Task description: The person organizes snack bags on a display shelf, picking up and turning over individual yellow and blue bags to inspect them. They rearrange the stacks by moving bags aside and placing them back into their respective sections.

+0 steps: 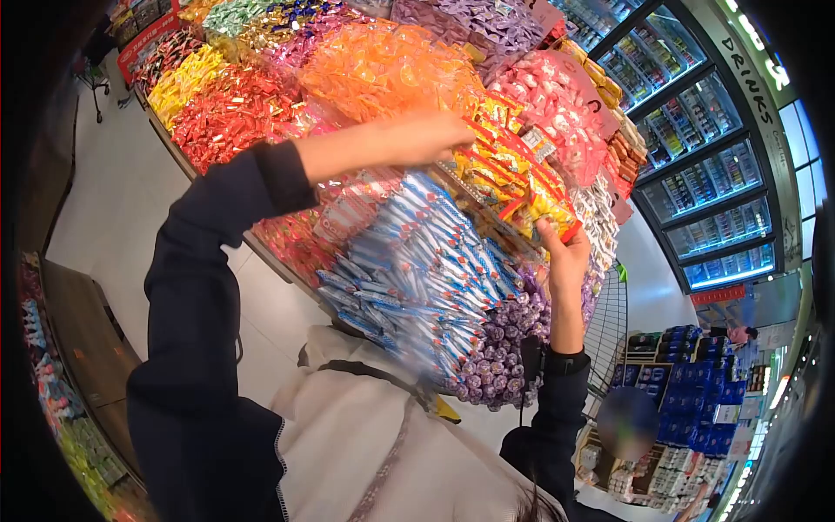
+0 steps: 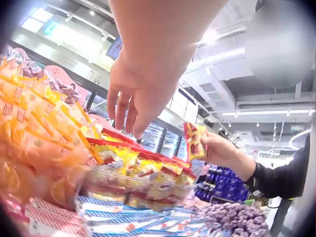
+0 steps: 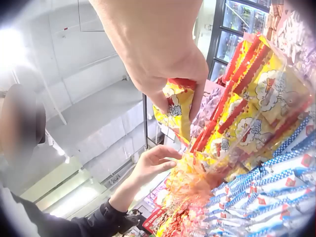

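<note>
Yellow-and-red packets [image 1: 500, 170] [image 2: 143, 165] [image 3: 256, 118] stand in a row in a clear-walled bin. My left hand [image 1: 426, 137] [image 2: 143, 74] [image 3: 150, 167] hangs over the far-left end of the row, fingers loosely bent down, with nothing visible in them. At the other end, my right hand [image 1: 565, 261] [image 2: 224, 150] [image 3: 163, 54] pinches one packet [image 2: 194, 142] [image 3: 177, 106] between thumb and fingers. That packet is raised above the row in the left wrist view.
Orange packets [image 1: 391, 70] lie beyond my left hand, pink ones [image 1: 557, 109] farther right. Nearer are blue-and-white sticks [image 1: 417, 278] and purple wrapped balls [image 1: 500, 348]. A wire cart [image 1: 609, 322] stands at the right, drink fridges [image 1: 704, 165] behind.
</note>
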Demonstrator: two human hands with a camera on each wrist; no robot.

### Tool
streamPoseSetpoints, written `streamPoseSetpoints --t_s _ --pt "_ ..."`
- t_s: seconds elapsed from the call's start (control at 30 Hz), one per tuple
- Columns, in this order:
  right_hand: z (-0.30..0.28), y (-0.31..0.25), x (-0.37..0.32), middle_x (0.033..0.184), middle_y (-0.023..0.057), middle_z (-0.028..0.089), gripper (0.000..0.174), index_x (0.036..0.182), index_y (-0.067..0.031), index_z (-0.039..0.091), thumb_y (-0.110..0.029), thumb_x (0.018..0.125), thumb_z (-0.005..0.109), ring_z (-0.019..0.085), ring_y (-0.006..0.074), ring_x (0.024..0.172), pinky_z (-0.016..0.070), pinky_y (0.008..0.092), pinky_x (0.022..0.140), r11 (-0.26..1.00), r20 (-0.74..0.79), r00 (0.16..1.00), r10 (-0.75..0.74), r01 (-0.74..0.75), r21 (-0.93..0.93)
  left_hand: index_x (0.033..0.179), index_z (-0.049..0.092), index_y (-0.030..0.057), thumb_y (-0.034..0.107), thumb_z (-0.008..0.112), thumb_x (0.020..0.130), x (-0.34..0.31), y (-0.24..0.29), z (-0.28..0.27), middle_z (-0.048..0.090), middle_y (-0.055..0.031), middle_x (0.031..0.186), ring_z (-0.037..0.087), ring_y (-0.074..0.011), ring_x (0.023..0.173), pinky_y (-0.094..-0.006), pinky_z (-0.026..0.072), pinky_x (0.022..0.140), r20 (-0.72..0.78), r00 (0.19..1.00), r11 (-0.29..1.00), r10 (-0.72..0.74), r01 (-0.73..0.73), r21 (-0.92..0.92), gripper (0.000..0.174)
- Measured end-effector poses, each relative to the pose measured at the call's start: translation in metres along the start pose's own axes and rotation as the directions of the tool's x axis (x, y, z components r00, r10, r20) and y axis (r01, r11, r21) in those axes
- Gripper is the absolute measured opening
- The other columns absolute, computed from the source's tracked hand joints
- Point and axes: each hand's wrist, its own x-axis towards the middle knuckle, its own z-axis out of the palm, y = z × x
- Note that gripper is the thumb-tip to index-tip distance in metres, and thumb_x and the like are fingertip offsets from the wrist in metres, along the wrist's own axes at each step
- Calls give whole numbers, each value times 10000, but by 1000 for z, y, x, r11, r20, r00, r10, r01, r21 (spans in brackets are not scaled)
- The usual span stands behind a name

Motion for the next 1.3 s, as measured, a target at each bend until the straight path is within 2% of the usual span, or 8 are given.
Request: streamPoseSetpoints --t_s 0.17,0.27,0.37,0.7,0.93,1.03,1.17,1.3 --pt "10 -1 22 920 54 623 278 1009 1 574 -99 770 673 569 102 796 444 234 722 989 -70 987 -142 140 -37 789 554 41 135 616 689 24 -24 8 587 -135 753 577 -330 785 -425 443 710 183 982 984 -48 15 177 151" --pt "14 1 31 922 50 621 275 1010 6 577 -94 771 671 565 100 799 440 232 730 986 -85 983 -161 157 -49 731 545 79 155 635 676 25 -39 32 576 -98 790 537 -267 877 -400 394 725 133 986 911 98 -142 387 130" --pt "23 -4 37 919 51 623 268 1003 11 584 -91 770 670 564 100 804 439 231 737 975 -115 970 -213 205 -81 718 557 90 175 641 671 26 -40 40 578 -87 782 527 -250 904 -396 376 755 115 992 918 48 -89 386 129" --pt "54 -4 60 850 26 623 248 982 5 597 -88 765 673 544 75 750 440 227 701 964 -17 985 -171 164 -208 676 577 66 123 659 641 57 -44 50 590 -110 675 572 -317 683 -409 438 613 -12 1000 996 23 -22 83 105" --pt "50 8 67 560 14 505 229 910 3 588 -162 767 658 466 65 482 379 253 432 917 37 983 -177 179 -357 656 561 66 92 650 637 46 -36 40 581 -116 649 564 -316 653 -389 455 630 116 992 999 43 -41 -17 95" --pt "46 -1 64 573 80 520 257 915 11 588 -182 761 660 484 102 474 402 297 456 732 120 985 -125 173 -659 650 546 63 73 623 654 32 -32 36 568 -121 628 557 -327 648 -403 444 627 110 989 994 95 -88 -65 78" --pt "58 -2 74 699 195 596 320 978 -3 589 -166 715 669 596 302 631 449 382 589 605 212 962 -172 273 -748 687 570 51 103 626 673 22 -23 34 569 -164 655 568 -346 672 -428 428 591 28 998 996 -48 50 -78 77" --pt "81 -5 87 721 201 582 278 931 -25 595 -165 704 675 587 322 688 437 405 631 522 390 893 -226 449 -725 720 578 43 107 604 718 14 -22 33 572 -171 678 567 -355 701 -418 440 615 -5 985 985 -173 173 5 69"
